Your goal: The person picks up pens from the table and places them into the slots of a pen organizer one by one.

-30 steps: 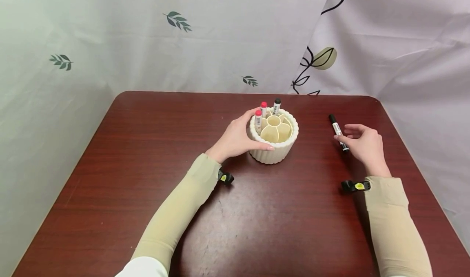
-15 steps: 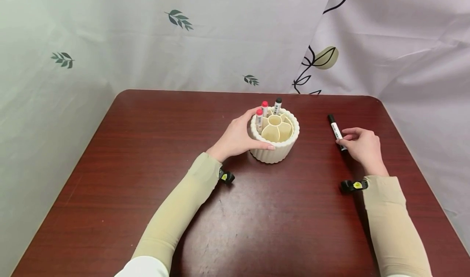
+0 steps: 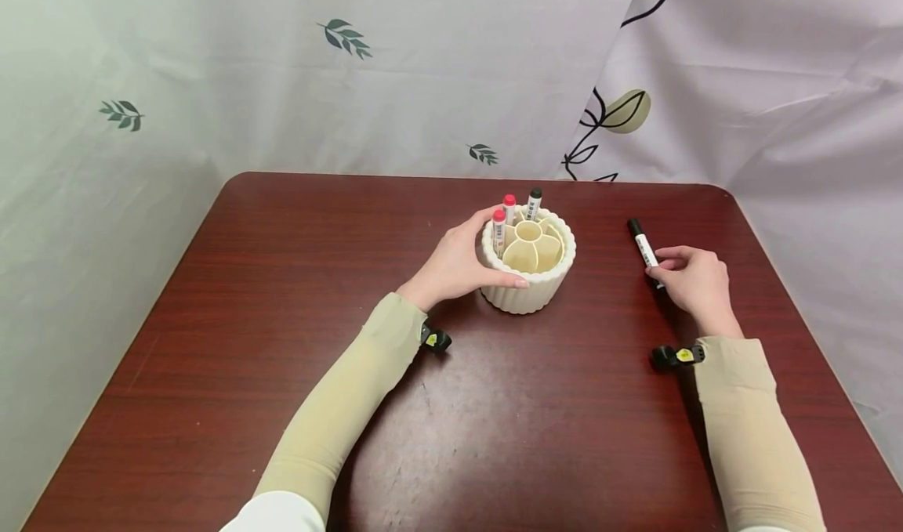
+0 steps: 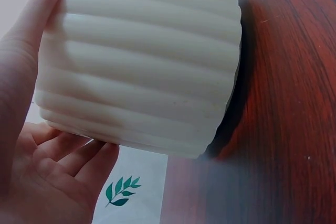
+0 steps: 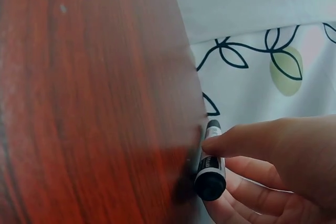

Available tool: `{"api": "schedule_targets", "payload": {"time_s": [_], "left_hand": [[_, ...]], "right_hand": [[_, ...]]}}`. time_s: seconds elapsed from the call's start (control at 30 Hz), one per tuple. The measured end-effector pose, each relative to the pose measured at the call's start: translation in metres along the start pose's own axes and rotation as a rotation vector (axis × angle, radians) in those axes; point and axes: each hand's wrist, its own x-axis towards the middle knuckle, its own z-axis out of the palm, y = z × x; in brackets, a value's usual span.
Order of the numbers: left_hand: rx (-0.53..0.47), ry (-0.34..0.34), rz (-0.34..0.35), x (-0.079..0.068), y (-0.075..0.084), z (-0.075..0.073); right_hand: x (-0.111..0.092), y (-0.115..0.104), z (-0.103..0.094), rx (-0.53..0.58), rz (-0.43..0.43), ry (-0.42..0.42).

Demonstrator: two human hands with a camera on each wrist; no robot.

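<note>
My left hand [image 3: 451, 264] holds a cream fluted pen holder [image 3: 525, 297], thumb on its near side and fingers round the far side. In the left wrist view the holder's ribbed wall [image 4: 142, 61] lies between thumb and fingers. Inside its petal-shaped compartments stand a red-capped marker [image 3: 498, 234], a second red-capped marker [image 3: 509, 207] and a black-capped marker [image 3: 534, 203]. Farther right, my right hand [image 3: 698, 283] pinches a white marker with black ends [image 3: 645, 250] between thumb and fingers. The right wrist view shows this marker [image 5: 211, 163] end-on; whether it touches the table cannot be told.
The dark red wooden table [image 3: 536, 430] reaches to a pale curtain [image 3: 423, 85] with leaf prints behind it. Each wrist carries a small black camera; the right one [image 3: 673, 356] sits just above the tabletop. The holder stands left of the loose marker.
My right hand has closed in on the loose marker and now pinches it; the marker has shifted very slightly left. My left hand and the pen holder stay put.
</note>
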Motion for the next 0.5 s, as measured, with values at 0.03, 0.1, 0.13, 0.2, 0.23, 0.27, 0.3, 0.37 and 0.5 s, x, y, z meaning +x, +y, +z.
{"api": "schedule_targets", "payload": {"time_s": [0.03,0.1,0.13,0.2,0.23,0.27,0.3,0.37,0.5], "left_hand": [[0.003,0.000,0.000,0.000,0.000,0.000],[0.003,0.000,0.001,0.000,0.000,0.000],[0.002,-0.001,0.001,0.000,0.000,0.000],[0.003,-0.001,0.001,0.000,0.000,0.000],[0.003,-0.001,0.000,0.000,0.000,0.000],[0.002,-0.001,0.000,0.000,0.000,0.000],[0.001,-0.001,-0.001,-0.001,0.000,0.000],[0.001,-0.001,-0.002,-0.001,0.000,0.000],[-0.001,-0.002,-0.003,0.000,0.000,0.000]], "right_hand": [[0.000,-0.001,0.000,0.002,0.001,0.004],[-0.001,-0.002,-0.001,0.010,0.004,0.014],[-0.001,-0.003,-0.001,0.013,0.006,0.018],[-0.001,-0.005,-0.003,0.023,0.014,0.025],[-0.001,-0.007,-0.004,0.028,0.015,0.030],[-0.001,-0.008,-0.005,0.033,0.015,0.036],[-0.001,-0.009,-0.006,0.038,0.012,0.041],[-0.002,-0.012,-0.008,0.046,0.003,0.054],[-0.004,-0.018,-0.011,0.063,-0.017,0.070]]}}
